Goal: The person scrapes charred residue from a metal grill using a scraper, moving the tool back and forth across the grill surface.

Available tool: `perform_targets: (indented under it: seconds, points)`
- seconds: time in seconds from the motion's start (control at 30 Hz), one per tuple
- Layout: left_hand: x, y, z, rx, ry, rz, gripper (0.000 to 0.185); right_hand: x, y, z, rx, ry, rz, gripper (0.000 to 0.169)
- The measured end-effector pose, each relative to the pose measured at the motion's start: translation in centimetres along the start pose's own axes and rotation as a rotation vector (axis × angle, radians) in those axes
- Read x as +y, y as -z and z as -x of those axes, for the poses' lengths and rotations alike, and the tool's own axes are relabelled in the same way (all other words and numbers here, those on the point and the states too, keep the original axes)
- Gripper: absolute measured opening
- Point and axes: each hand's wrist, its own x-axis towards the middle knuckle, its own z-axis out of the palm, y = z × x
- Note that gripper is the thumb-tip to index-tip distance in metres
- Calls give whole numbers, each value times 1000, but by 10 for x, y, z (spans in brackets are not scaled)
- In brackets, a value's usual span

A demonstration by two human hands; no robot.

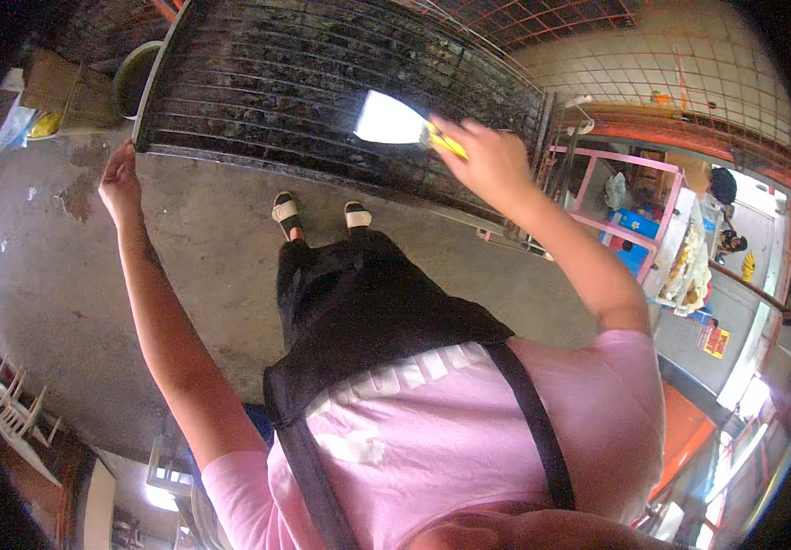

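Observation:
A large dark panel (299, 96) with parallel ridges and a thin metal edge fills the top middle of the view. Its surface looks blackened and patchy. At its near left corner, the fingers of my left hand (120, 180) are closed on the rim. My right hand (488, 161) grips a scraper by its yellow and black handle (447, 141). The wide, bright scraper blade (390, 118) points left over the panel; whether it touches the ridges I cannot tell. Slight blur shows on the right hand.
My sandalled feet (357, 214) stand on the concrete floor (216, 227) close to the panel. Beyond its left edge are a round tub (135, 75) and a cardboard box (58, 86). Right of it stand a pink frame (663, 234) and wire mesh (643, 75). White chairs (17, 402) lie lower left.

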Motion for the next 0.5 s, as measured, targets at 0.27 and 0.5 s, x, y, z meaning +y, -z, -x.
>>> perform_targets:
  seconds: [0.27, 0.5]
  points:
    - [4, -12, -3, -15, -39, -139, 25, -6, -5, 50, -130, -38, 193, 42]
    - [-5, -13, -4, -8, -38, -30, 24, -42, 6, 8, -155, 56, 245, 38]
